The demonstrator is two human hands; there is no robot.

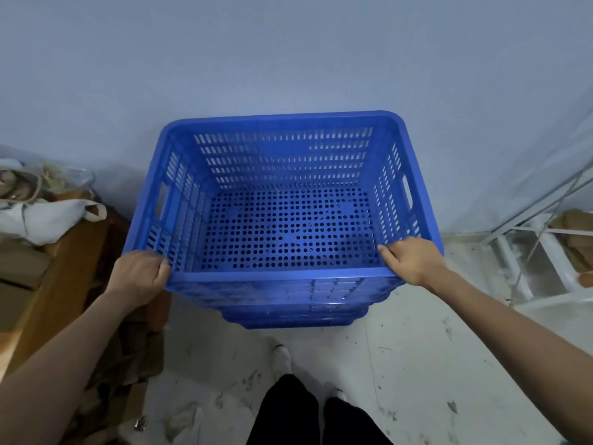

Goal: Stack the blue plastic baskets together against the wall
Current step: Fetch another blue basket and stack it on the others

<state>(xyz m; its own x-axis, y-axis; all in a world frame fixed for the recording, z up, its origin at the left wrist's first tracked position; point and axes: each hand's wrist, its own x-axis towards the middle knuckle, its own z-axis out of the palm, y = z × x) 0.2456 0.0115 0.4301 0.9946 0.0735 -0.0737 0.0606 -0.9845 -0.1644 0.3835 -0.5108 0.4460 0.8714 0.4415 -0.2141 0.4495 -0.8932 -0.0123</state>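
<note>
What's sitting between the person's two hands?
In the head view, only the top blue basket's near rim spans from the left hand to the right hand; behind it, the basket's perforated bottom is bare.

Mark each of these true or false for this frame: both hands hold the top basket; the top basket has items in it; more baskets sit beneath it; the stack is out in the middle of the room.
1. Both hands hold the top basket: true; the left hand and right hand grip its near corners.
2. It has items inside: false; it is empty.
3. More baskets sit beneath: true; the lower baskets show rims below.
4. The stack is mid-room: false; it stands by the wall.
</note>
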